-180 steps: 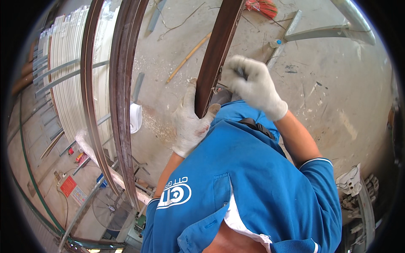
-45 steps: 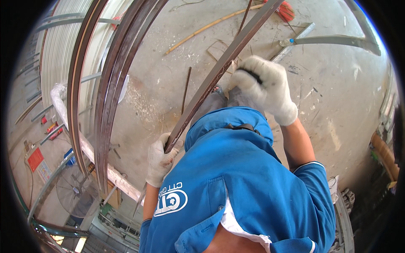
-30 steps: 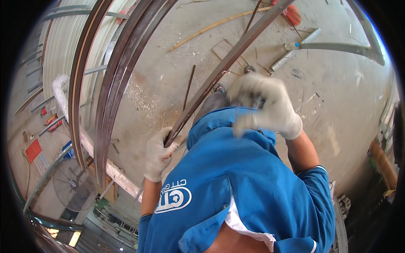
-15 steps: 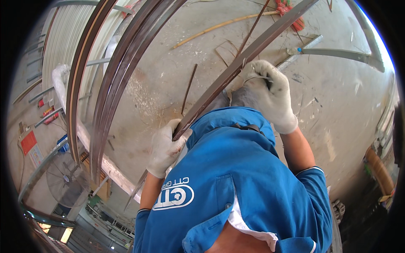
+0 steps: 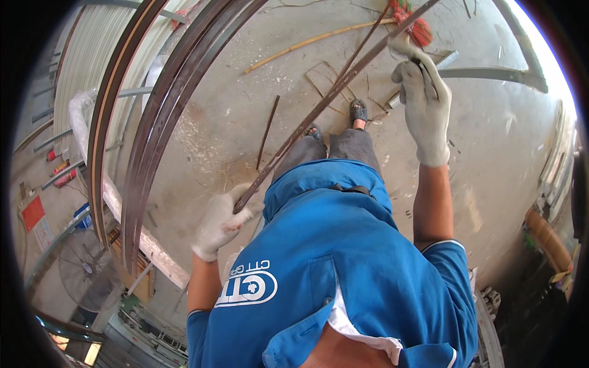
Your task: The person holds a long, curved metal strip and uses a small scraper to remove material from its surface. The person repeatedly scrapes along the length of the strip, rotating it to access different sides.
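A long, narrow brown profile strip (image 5: 331, 95) runs slantwise from beside my waist up to the top right. Its lower end sits in my left hand (image 5: 222, 222), whose white-gloved fingers are closed around it. Higher up, my right hand (image 5: 426, 104), also in a white glove, is raised beside the strip. Its fingers are apart, and the blurred upper ones reach the strip's edge; whether they press on it I cannot tell. More long brown profiles (image 5: 161, 122) stand bowed by the lens on my left.
On the concrete floor lie a bamboo pole (image 5: 313, 42), a short dark strip (image 5: 268, 132) and a red bundle of bristles (image 5: 417, 27). A grey metal frame (image 5: 491, 74) is at the upper right. To the left are a standing fan (image 5: 89, 268) and a plastic-wrapped bar (image 5: 116, 202).
My right hand has moved up and outward along the strip, its fingers loosening from a pinch. The strip has turned to show a narrower side. My left hand has shifted slightly down and left.
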`<state>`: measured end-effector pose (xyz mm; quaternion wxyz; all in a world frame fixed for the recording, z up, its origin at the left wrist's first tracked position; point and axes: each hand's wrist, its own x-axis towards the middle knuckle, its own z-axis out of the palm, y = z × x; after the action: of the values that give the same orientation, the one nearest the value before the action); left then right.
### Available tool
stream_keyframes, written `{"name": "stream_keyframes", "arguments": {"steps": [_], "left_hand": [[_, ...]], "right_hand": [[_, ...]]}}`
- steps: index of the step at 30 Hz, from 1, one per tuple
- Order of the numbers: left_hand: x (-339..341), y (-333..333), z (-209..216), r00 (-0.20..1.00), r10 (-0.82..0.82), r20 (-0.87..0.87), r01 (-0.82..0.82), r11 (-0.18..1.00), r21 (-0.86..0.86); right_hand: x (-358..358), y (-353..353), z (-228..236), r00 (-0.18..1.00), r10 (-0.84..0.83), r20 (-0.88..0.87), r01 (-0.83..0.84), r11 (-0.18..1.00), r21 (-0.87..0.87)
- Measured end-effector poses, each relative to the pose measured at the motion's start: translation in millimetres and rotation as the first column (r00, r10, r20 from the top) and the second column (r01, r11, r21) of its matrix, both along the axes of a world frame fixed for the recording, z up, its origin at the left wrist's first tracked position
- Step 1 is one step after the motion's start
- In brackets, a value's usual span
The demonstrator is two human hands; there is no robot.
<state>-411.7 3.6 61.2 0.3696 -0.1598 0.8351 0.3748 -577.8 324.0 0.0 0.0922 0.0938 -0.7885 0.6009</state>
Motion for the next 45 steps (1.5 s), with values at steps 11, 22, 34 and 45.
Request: {"name": "stream_keyframes", "arguments": {"steps": [11,22,34,45], "left_hand": [[46.6,-25.6,-16.8,0.976,0.207,-0.063,-0.203,0.977,0.067],[45.0,-27.4,-18.9,0.979,0.183,-0.086,-0.178,0.982,0.062],[50.1,2.3,-5.9,0.969,0.090,-0.230,-0.131,0.977,-0.169],[58.0,13.4,-10.3,0.950,0.065,-0.304,-0.162,0.939,-0.305]], "right_hand": [[-49.1,-22.3,-16.9,0.867,-0.097,-0.489,0.294,0.891,0.346],[101.3,-111.3,-2.2,0.760,0.644,0.088,-0.579,0.609,0.542],[19.8,0.1,-3.9,0.984,-0.132,0.121,0.128,0.991,0.045],[21.5,-20.0,-20.1,0.915,-0.061,-0.398,0.180,0.946,0.269]]}}
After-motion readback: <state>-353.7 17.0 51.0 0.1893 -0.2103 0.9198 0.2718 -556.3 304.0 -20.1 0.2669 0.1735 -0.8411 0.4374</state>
